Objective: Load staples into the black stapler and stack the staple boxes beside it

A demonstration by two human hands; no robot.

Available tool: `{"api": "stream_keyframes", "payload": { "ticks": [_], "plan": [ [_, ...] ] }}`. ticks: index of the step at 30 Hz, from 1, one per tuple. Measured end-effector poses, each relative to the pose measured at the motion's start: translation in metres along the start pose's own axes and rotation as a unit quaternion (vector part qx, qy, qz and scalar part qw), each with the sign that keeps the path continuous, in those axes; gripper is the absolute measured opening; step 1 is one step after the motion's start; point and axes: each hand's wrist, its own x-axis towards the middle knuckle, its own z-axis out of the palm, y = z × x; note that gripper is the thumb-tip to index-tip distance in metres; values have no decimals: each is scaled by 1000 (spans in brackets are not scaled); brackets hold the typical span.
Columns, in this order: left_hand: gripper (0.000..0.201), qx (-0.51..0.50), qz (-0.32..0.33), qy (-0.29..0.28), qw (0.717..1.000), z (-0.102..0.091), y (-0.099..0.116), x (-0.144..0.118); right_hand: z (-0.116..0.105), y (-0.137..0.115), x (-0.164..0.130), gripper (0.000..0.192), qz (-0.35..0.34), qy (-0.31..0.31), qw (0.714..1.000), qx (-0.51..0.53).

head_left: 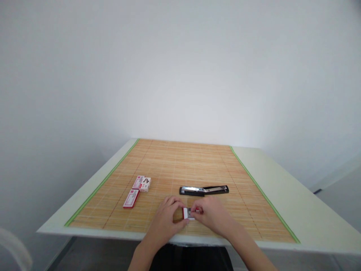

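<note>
Near the bottom centre of the frame, the left hand (166, 218) and right hand (210, 216) pinch a small staple box (187, 213) (red-edged) together; the opened stapler (203, 190) lies just above.

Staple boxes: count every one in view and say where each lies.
3. One staple box lies left on the bamboo mat, another just behind it, and a third sits between both hands, partly hidden.

fingers of both hands cover most of the small box (187, 213); print on the packs (141, 183) at 10 o'clock is too tiny to read.
</note>
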Motion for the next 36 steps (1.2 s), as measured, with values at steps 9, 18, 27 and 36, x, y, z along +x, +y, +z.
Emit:
{"api": "stream_keyframes", "payload": {
  "ticks": [9, 18, 27, 36],
  "plan": [
    [30, -7, 3, 12, 1000, 2, -2, 0, 2, -10, 16, 12, -17, 21, 995, -96],
    [30, -5, -6, 8, 1000, 0, 1, 1, -1, 34, -25, 18, 49, 47, 994, 84],
    [38, 8, -16, -39, 999, 0, 5, 2, 6, 67, -45, 42, 83, 10, 992, 93],
    [37, -7, 0, -47, 999, 20, 12, 10, 13, 51, -36, 28, 46, 15, 994, 100]
  ]
}}
